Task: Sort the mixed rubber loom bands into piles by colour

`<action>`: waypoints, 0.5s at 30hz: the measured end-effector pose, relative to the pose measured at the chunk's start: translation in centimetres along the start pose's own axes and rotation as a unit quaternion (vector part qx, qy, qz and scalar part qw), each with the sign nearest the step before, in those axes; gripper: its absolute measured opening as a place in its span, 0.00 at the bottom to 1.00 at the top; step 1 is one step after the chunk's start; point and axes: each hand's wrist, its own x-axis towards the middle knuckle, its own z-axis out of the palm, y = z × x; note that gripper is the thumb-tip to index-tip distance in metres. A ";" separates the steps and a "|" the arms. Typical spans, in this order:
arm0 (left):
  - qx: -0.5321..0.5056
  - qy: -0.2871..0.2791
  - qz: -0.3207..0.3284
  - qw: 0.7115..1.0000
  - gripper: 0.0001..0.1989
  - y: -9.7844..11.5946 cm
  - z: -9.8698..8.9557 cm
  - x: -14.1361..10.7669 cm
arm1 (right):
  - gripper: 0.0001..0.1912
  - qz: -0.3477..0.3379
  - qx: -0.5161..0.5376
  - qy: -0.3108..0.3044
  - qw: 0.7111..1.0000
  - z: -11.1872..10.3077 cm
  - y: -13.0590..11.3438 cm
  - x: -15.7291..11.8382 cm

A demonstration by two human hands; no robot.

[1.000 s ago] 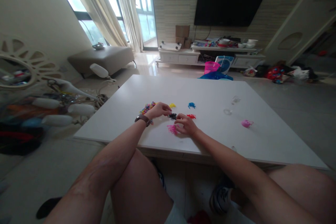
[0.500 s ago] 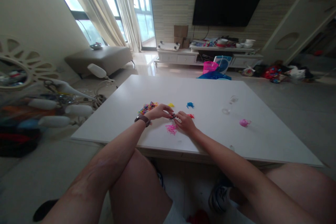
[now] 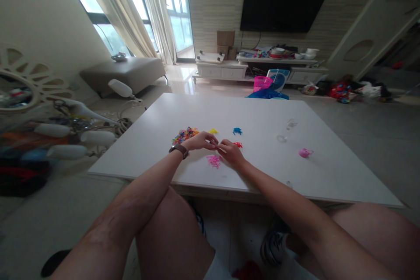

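Note:
My left hand (image 3: pixel 204 140), with a dark watch on the wrist, is closed, its fingertips pinched together over the white table (image 3: pixel 262 118). Touching or nearly touching it is my right hand (image 3: pixel 230 152), also closed at the fingertips. Whatever is between the fingers is too small and covered to make out. A mixed-colour pile of small loop-like pieces (image 3: pixel 184 134) lies beside the left hand. Just below the hands is a pink pile (image 3: pixel 214 161). Behind them sit a yellow pile (image 3: pixel 213 131) and a blue pile (image 3: pixel 237 131); a red pile (image 3: pixel 238 145) is partly hidden by my right hand.
On the table's right side lie a pink rounded object (image 3: pixel 305 153), a clear ring-shaped piece (image 3: pixel 281 138) and a clear crumpled piece (image 3: pixel 292 123). A small clear item (image 3: pixel 289 184) rests near the front edge. A pink basket (image 3: pixel 262 83) stands beyond the far edge.
The small dark thing seen between my fingertips is now mostly covered by the fingers. Both hands have stayed in nearly the same place, and the piles look unchanged.

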 end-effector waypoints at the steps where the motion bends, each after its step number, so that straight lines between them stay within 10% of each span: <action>1: -0.002 -0.001 -0.002 1.000 0.21 0.0 0.0 0.0 | 0.10 -0.002 0.001 0.002 1.000 0.0 0.0 0.0; 7: -0.013 0.065 -0.033 0.997 0.24 -0.1 -0.8 0.0 | 0.08 0.023 0.026 0.028 0.999 -0.2 -0.3 0.0; 15: 0.078 0.251 -0.044 0.964 0.14 -1.1 -3.2 -0.3 | 0.07 0.235 -0.068 0.228 0.942 -3.1 2.8 -2.6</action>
